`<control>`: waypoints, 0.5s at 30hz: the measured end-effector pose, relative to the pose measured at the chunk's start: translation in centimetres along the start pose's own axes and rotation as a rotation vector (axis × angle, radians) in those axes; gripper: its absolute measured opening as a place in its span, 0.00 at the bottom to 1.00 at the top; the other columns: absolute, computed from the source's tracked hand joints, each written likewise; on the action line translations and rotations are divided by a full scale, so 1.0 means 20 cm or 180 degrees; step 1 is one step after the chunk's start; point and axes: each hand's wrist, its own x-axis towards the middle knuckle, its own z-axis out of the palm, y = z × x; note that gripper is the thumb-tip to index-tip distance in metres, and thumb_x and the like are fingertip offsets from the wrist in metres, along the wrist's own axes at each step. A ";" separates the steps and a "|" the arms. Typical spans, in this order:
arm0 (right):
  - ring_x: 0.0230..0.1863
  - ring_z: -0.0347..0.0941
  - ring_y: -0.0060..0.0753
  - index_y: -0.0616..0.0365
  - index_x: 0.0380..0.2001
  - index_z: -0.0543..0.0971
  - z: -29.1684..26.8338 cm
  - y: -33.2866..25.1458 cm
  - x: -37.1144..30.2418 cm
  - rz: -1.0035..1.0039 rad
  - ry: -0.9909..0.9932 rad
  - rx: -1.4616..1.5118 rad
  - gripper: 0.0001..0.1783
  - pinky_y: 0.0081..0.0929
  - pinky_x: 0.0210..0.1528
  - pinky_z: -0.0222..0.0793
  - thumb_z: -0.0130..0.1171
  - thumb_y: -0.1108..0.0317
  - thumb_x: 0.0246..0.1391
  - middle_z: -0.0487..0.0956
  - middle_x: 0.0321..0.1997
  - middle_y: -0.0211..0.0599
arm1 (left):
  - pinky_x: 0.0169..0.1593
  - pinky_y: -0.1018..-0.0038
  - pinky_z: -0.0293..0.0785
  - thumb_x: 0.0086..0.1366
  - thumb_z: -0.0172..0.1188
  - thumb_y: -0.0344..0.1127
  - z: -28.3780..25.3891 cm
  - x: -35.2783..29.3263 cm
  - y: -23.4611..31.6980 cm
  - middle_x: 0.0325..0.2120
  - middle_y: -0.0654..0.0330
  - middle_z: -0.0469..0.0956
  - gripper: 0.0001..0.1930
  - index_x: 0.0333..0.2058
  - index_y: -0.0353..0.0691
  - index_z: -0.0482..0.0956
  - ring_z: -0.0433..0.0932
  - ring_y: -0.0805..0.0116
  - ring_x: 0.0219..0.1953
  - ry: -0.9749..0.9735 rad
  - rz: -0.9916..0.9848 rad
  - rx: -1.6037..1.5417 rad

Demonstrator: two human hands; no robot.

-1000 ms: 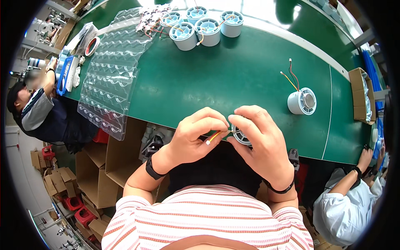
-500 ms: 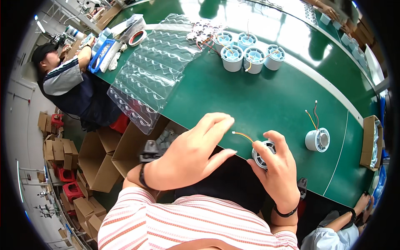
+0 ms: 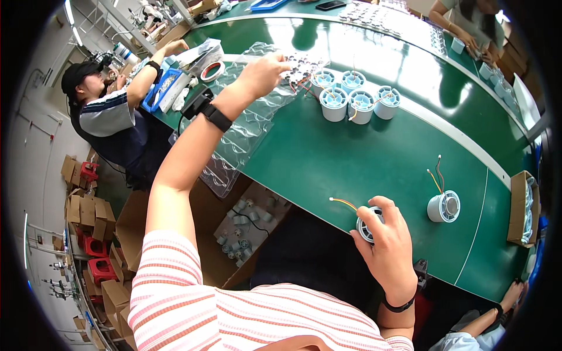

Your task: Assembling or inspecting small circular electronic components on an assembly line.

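My right hand (image 3: pixel 387 245) is wrapped round a light blue cylindrical housing (image 3: pixel 364 229) at the near edge of the green table. A short orange-and-black lead with a white connector (image 3: pixel 332 199) sticks out from it to the left. My left arm stretches far forward, and my left hand (image 3: pixel 262 73) has its fingers bunched at a pile of small white parts with wires (image 3: pixel 300 69); whatever is between the fingertips is hidden. Beside that pile stand several light blue housings (image 3: pixel 361 108) with spoked tops and thin wires. Another housing (image 3: pixel 443 207) lies tipped to the right, its leads pointing up.
Clear plastic trays (image 3: pixel 249 131) lie under my left arm. Further left are a roll of red tape (image 3: pixel 212 71) and a blue bin (image 3: pixel 164 89) near a co-worker (image 3: pixel 111 123). An open cardboard box (image 3: pixel 521 207) stands at right. Below the table edge, a carton (image 3: pixel 205 234) holds loose parts.
My left hand has gone from near the front edge, fingers spread, forward to the pile of white parts. My right hand keeps its hold on the housing.
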 end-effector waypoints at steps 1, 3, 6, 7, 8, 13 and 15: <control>0.46 0.72 0.50 0.54 0.44 0.76 0.00 0.00 0.00 0.0010 -0.0011 -0.0012 0.23 0.42 0.47 0.70 0.72 0.74 0.43 0.71 0.52 0.43 | 0.44 0.61 0.76 0.60 0.63 0.28 0.06 0.00 -0.03 0.38 0.57 0.79 0.09 0.41 0.42 0.83 0.80 0.51 0.41 -0.0073 0.0126 -0.0086; 0.46 0.72 0.50 0.55 0.44 0.77 0.00 0.00 -0.01 0.0006 -0.0061 -0.0015 0.22 0.42 0.47 0.70 0.72 0.74 0.43 0.71 0.53 0.42 | 0.44 0.62 0.77 0.60 0.63 0.28 0.12 -0.01 -0.09 0.38 0.58 0.80 0.09 0.41 0.43 0.84 0.80 0.53 0.41 -0.0236 0.0345 -0.0235; 0.46 0.72 0.50 0.54 0.44 0.77 0.00 0.00 -0.01 -0.0022 -0.0054 -0.0007 0.22 0.42 0.47 0.70 0.72 0.73 0.43 0.71 0.54 0.42 | 0.44 0.63 0.77 0.61 0.63 0.28 0.16 -0.01 -0.11 0.37 0.59 0.79 0.08 0.39 0.43 0.84 0.80 0.54 0.40 -0.0202 0.0229 -0.0493; 0.46 0.72 0.50 0.54 0.44 0.77 0.00 0.00 -0.01 -0.0042 -0.0062 0.0008 0.22 0.42 0.47 0.70 0.72 0.73 0.43 0.71 0.54 0.42 | 0.44 0.64 0.77 0.61 0.63 0.28 0.17 -0.01 -0.12 0.37 0.59 0.79 0.08 0.39 0.42 0.84 0.80 0.55 0.40 -0.0195 0.0158 -0.0618; 0.46 0.72 0.50 0.54 0.44 0.77 0.00 0.00 0.00 -0.0051 -0.0063 0.0003 0.22 0.42 0.47 0.70 0.72 0.73 0.43 0.71 0.54 0.42 | 0.44 0.64 0.77 0.61 0.63 0.28 0.18 -0.01 -0.14 0.37 0.59 0.79 0.08 0.39 0.42 0.84 0.80 0.55 0.40 -0.0187 0.0153 -0.0615; 0.47 0.72 0.49 0.55 0.45 0.77 -0.01 0.00 0.00 -0.0027 -0.0133 -0.0041 0.23 0.42 0.48 0.71 0.72 0.72 0.43 0.71 0.55 0.42 | 0.42 0.66 0.77 0.61 0.65 0.30 0.17 -0.02 -0.17 0.36 0.57 0.82 0.04 0.36 0.41 0.84 0.82 0.57 0.38 0.0065 -0.0066 -0.1232; 0.48 0.72 0.49 0.54 0.47 0.77 -0.01 0.00 0.00 -0.0049 -0.0152 -0.0010 0.25 0.42 0.48 0.71 0.73 0.71 0.43 0.71 0.57 0.42 | 0.41 0.70 0.77 0.63 0.66 0.30 0.12 -0.05 -0.18 0.35 0.58 0.84 0.04 0.36 0.38 0.84 0.83 0.62 0.37 0.0324 -0.0450 -0.1703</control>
